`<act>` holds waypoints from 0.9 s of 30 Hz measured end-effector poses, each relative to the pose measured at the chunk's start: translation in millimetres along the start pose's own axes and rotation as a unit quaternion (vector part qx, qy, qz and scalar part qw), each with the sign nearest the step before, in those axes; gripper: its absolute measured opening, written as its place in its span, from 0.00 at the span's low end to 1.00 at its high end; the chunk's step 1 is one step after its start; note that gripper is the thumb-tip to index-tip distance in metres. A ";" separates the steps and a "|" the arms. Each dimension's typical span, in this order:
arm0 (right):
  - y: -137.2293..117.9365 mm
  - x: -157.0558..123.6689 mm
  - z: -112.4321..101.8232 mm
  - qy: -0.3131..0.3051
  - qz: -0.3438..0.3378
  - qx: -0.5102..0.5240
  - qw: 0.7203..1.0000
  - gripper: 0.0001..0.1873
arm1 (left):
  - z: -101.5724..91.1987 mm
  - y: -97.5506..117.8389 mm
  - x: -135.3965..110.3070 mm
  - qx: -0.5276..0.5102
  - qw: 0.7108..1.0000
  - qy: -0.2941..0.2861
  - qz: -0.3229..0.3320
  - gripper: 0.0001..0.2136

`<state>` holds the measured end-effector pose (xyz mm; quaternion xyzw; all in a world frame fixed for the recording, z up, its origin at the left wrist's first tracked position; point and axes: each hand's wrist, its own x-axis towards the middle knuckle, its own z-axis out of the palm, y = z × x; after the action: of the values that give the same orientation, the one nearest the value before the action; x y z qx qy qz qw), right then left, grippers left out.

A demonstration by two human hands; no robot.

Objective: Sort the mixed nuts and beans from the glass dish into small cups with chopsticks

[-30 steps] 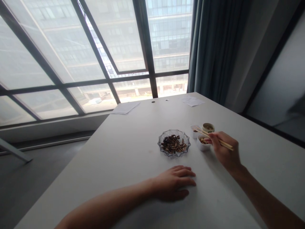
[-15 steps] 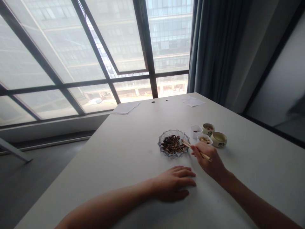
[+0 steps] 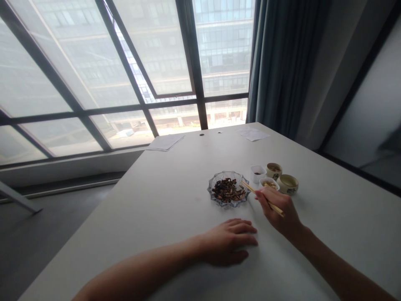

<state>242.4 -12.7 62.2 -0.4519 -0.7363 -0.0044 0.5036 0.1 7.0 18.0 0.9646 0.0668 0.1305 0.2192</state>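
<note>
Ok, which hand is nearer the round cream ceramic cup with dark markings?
Right hand, just in front of the cup, holding wooden chopsticks. Left hand rests on the white table, farther left.

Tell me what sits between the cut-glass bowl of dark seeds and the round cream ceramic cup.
In the head view, a small white bowl of pale pieces sits there, beside the wooden chopsticks in the right hand.
</note>
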 end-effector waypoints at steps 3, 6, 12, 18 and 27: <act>-1.1 0.2 -1.7 -0.002 -0.007 -0.007 1.000 0.19 | -0.4 0.3 -0.3 -0.002 1.000 -0.002 -0.003 0.18; -1.6 -0.3 -0.4 -0.008 -0.012 -0.017 1.000 0.19 | -0.3 0.3 -0.6 -0.003 1.000 -0.004 -0.003 0.18; -3.6 -1.4 3.4 -0.022 -0.022 -0.034 0.999 0.21 | -0.8 0.5 0.7 -0.003 1.000 -0.009 -0.005 0.18; -3.6 -1.1 5.2 -0.028 -0.057 -0.028 0.998 0.20 | -1.1 1.0 0.7 0.007 1.000 -0.002 0.001 0.18; 3.6 -0.7 -1.5 -0.012 -0.083 -0.025 0.996 0.18 | 2.1 -1.8 -0.9 0.002 1.000 0.002 -0.002 0.18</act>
<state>246.1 -11.7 60.8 -0.4015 -0.7769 -0.0594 0.4813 -0.3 7.7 15.2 0.9646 0.0695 0.1321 0.2173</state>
